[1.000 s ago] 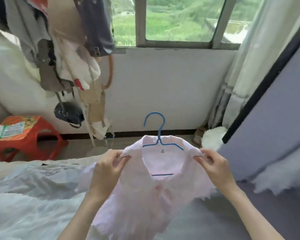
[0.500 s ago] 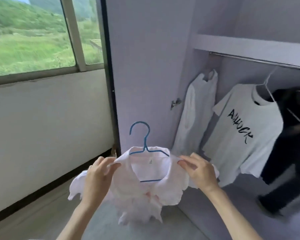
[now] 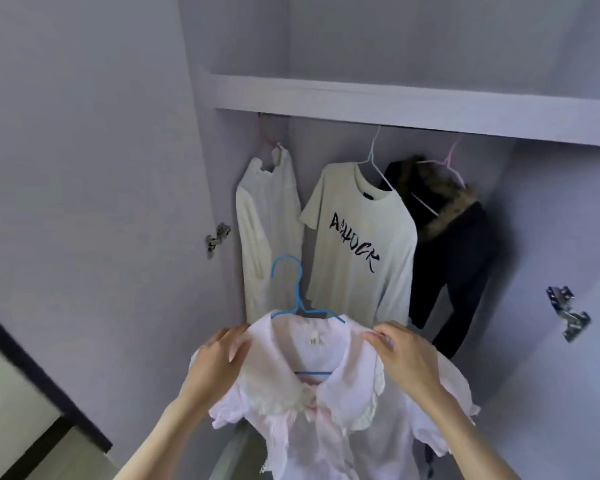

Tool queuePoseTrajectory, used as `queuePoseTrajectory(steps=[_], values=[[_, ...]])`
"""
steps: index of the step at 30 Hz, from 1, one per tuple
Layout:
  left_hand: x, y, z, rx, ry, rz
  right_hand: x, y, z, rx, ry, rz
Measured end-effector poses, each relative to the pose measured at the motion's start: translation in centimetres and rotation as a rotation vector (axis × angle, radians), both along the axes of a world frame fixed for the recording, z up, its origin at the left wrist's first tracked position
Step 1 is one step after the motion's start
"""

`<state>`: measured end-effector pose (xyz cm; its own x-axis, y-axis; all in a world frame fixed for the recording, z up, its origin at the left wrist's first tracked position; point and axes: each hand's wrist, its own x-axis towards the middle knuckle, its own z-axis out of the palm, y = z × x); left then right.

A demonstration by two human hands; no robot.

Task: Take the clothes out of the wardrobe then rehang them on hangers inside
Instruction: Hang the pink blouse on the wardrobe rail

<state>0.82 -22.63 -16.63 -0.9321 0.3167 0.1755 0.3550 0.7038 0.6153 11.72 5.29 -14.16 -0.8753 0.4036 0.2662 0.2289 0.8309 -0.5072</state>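
A pale pink blouse [image 3: 329,410] with a frilled collar hangs on a blue wire hanger [image 3: 293,292], held up in front of the open wardrobe. My left hand [image 3: 219,362] grips the blouse's left shoulder and my right hand [image 3: 406,358] grips its right shoulder. The hanger's hook stands upright above the collar. Inside the wardrobe, under the shelf [image 3: 395,102], hang a cream top [image 3: 267,220], a white printed T-shirt [image 3: 357,244] and a black garment with a fur collar [image 3: 454,244].
The wardrobe's left door [image 3: 84,202] stands open beside my left arm, with a metal hinge [image 3: 217,239] on its edge. Another hinge [image 3: 568,313] sits on the right side panel. The rail is hidden behind the shelf's front edge.
The view has swung from the bed and window to face the wardrobe. Both hands carried the blouse on its hanger along and now hold it closer to the hanging clothes.
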Motion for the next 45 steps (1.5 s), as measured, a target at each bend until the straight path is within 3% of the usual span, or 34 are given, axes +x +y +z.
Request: queuePoseTrajectory(steps=[4, 9, 15, 22, 31, 36, 45], values=[[-5.2, 2.0, 0.5, -0.048, 0.029, -0.2, -2.4, 0.4, 0.9, 0.012, -0.024, -0.158], [-10.1, 4.7, 3.9, -0.084, 0.348, -0.293, -6.3, 1.0, 1.8, -0.046, -0.077, -0.34], [-15.2, 8.6, 11.2, -0.06, 0.616, -0.346, -11.3, 2.1, 2.7, -0.281, -0.063, -0.467], [-20.7, 14.2, 20.6, -0.092, 0.925, -0.233, -20.6, 5.7, 6.9, -0.345, 0.132, -0.429], [-24.7, 19.3, 24.4, -0.125, 0.941, -0.175, -29.0, 10.2, 11.3, -0.434, 0.301, -0.412], [-25.6, 20.0, 24.2, -0.065, 0.977, -0.169, -31.3, 12.0, 10.9, -0.523, 0.271, -0.472], [-25.4, 20.4, 24.2, 0.022, 0.977, -0.153, -32.4, 13.3, 10.0, -0.507, 0.225, -0.468]])
